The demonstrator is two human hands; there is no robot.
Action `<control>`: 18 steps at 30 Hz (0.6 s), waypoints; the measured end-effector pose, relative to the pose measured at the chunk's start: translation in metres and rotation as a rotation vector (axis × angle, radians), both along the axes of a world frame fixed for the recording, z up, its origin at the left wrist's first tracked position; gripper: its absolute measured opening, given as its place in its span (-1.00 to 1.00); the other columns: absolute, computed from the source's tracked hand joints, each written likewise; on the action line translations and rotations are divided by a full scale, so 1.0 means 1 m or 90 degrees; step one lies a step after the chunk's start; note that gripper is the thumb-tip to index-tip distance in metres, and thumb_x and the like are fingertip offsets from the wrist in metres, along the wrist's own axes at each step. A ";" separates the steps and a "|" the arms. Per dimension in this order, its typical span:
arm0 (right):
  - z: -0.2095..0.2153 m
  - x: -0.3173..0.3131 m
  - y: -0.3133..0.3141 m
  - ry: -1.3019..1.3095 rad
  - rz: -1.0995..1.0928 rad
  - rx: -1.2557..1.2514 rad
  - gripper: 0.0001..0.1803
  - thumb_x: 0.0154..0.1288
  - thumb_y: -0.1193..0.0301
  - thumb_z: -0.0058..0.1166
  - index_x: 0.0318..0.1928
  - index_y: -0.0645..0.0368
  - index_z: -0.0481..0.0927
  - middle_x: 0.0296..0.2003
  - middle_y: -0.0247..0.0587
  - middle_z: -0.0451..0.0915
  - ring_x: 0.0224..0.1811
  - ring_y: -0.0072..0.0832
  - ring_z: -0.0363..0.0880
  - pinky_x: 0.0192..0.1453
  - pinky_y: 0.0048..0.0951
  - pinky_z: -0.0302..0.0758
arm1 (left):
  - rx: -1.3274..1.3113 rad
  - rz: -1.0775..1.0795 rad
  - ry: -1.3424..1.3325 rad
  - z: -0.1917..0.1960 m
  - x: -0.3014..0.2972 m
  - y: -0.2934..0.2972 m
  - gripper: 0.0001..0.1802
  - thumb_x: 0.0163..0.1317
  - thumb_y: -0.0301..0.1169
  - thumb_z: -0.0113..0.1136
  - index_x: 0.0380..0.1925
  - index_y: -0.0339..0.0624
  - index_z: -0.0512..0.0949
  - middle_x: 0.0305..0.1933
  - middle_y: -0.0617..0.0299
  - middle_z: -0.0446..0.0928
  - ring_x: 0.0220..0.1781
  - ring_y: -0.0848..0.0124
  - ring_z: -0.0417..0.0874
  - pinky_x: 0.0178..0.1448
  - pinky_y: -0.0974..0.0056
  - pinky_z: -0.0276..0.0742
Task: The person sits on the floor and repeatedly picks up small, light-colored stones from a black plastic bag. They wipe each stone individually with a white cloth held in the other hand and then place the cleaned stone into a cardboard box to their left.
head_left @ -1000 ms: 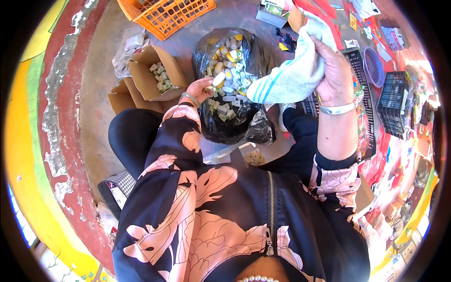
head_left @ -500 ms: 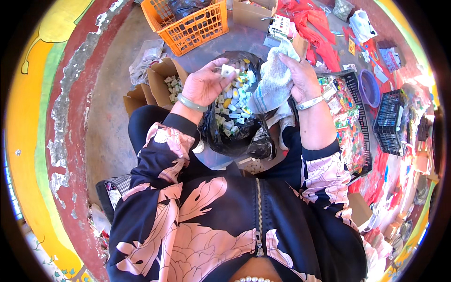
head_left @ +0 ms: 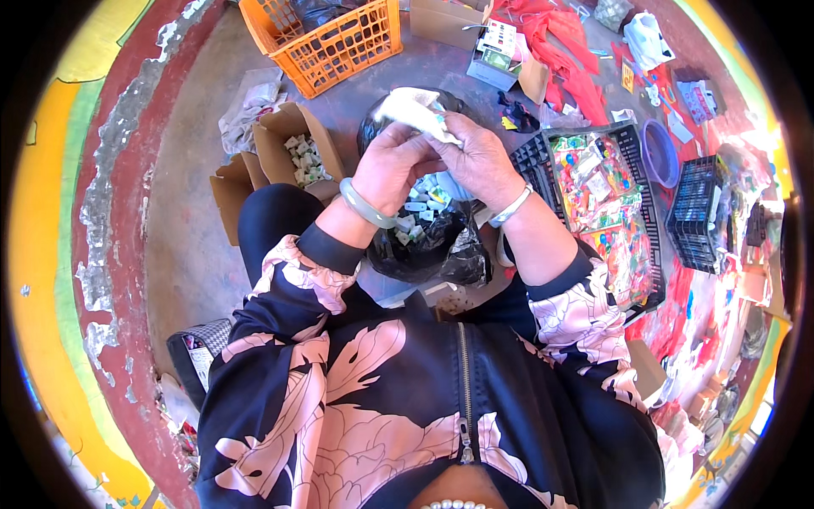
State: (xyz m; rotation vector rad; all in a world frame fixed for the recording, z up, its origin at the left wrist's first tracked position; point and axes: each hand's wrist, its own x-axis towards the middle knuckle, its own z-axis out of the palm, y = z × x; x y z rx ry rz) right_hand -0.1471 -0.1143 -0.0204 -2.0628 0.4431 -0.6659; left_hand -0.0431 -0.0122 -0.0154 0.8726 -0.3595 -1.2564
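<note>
My left hand (head_left: 388,171) and my right hand (head_left: 481,163) meet over a black plastic bag (head_left: 466,259). Between their fingertips a white cloth (head_left: 417,109) is bunched up, gripped by my right hand. The fingers of my left hand are closed against the cloth. The small white plastic piece they held a moment earlier is now hidden by cloth and fingers. Many small white plastic pieces (head_left: 417,206) lie in the bag, partly covered by my hands. To the left, a cardboard box (head_left: 273,134) holds similar white pieces (head_left: 307,159).
An orange crate (head_left: 339,53) stands at the far left, near a cardboard box (head_left: 437,23). On the right are a black crate (head_left: 649,216) of colourful packets, a purple basin (head_left: 660,153) and a smaller black crate (head_left: 695,208). Red sheeting (head_left: 564,64) lies at the back right.
My right hand has moved left with the cloth, and my left hand has shifted right to meet it. The cloth now covers the small white plastic piece.
</note>
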 end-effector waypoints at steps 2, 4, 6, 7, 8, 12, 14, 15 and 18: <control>0.005 0.004 0.003 0.059 0.008 -0.017 -0.68 0.17 0.31 -0.01 -0.06 0.11 0.46 -0.38 -0.02 0.55 -0.31 -0.09 0.54 -0.26 -0.28 0.49 | -0.019 -0.036 0.084 -0.004 0.009 0.005 -0.68 0.23 -0.52 -0.08 0.00 -0.31 0.29 -0.11 0.10 0.46 -0.10 0.32 0.55 0.01 0.24 0.52; 0.018 0.005 0.006 0.122 -0.001 0.006 -0.68 0.16 0.28 -0.03 -0.08 0.12 0.47 -0.39 0.02 0.55 -0.33 -0.08 0.55 -0.28 -0.27 0.49 | -0.054 -0.060 0.081 -0.003 0.013 0.009 -0.70 0.23 -0.51 -0.08 -0.02 -0.30 0.29 -0.11 0.08 0.46 -0.10 0.30 0.56 0.02 0.23 0.51; 0.026 0.008 0.004 0.170 -0.049 -0.029 -0.67 0.16 0.26 -0.04 -0.11 0.15 0.48 -0.41 0.07 0.54 -0.34 -0.06 0.54 -0.28 -0.24 0.48 | -0.074 -0.082 0.065 -0.001 0.014 0.012 -0.71 0.23 -0.51 -0.07 -0.03 -0.28 0.29 -0.11 0.08 0.46 -0.09 0.27 0.56 0.03 0.22 0.51; 0.028 0.008 0.003 0.193 -0.075 -0.047 -0.66 0.16 0.25 -0.05 -0.12 0.17 0.48 -0.42 0.09 0.54 -0.35 -0.05 0.54 -0.28 -0.23 0.47 | -0.078 -0.095 0.052 0.000 0.014 0.012 -0.72 0.23 -0.51 -0.07 -0.04 -0.26 0.29 -0.10 0.08 0.46 -0.08 0.26 0.56 0.03 0.21 0.51; 0.025 0.008 0.000 0.183 -0.082 -0.036 -0.66 0.15 0.24 -0.05 -0.13 0.19 0.49 -0.43 0.11 0.54 -0.35 -0.04 0.54 -0.28 -0.22 0.47 | -0.081 -0.107 0.039 0.002 0.013 0.013 -0.73 0.23 -0.51 -0.06 -0.05 -0.25 0.29 -0.10 0.08 0.45 -0.07 0.25 0.56 0.04 0.21 0.50; 0.017 0.008 -0.007 0.168 -0.099 -0.007 -0.64 0.15 0.22 -0.07 -0.18 0.25 0.51 -0.44 0.16 0.53 -0.33 -0.02 0.53 -0.26 -0.20 0.46 | -0.008 -0.155 -0.105 0.007 0.015 0.012 -0.74 0.20 -0.49 0.03 -0.11 -0.20 0.31 -0.21 0.13 0.51 -0.24 0.30 0.61 -0.14 0.32 0.56; 0.016 0.008 -0.010 0.192 -0.122 -0.015 -0.64 0.17 0.21 -0.08 -0.19 0.25 0.52 -0.43 0.16 0.54 -0.33 -0.01 0.53 -0.25 -0.20 0.45 | 0.011 -0.157 -0.222 0.008 0.014 0.012 -0.77 0.22 -0.44 0.02 -0.15 -0.24 0.32 -0.33 0.13 0.56 -0.30 0.33 0.63 -0.26 0.38 0.56; 0.010 0.008 -0.014 0.195 -0.158 0.000 -0.63 0.18 0.19 -0.09 -0.19 0.25 0.52 -0.43 0.15 0.54 -0.33 -0.01 0.53 -0.24 -0.20 0.45 | 0.024 -0.158 -0.238 0.007 0.014 0.012 -0.78 0.22 -0.41 0.01 -0.16 -0.24 0.33 -0.35 0.12 0.56 -0.32 0.34 0.63 -0.29 0.39 0.55; 0.007 0.006 -0.027 0.182 -0.240 0.055 -0.57 0.21 0.09 -0.10 -0.20 0.23 0.53 -0.43 0.12 0.56 -0.32 -0.03 0.55 -0.22 -0.21 0.45 | 0.067 -0.106 -0.138 0.002 0.018 0.012 -0.76 0.22 -0.33 0.02 -0.20 -0.24 0.37 -0.43 0.12 0.56 -0.42 0.38 0.60 -0.37 0.43 0.52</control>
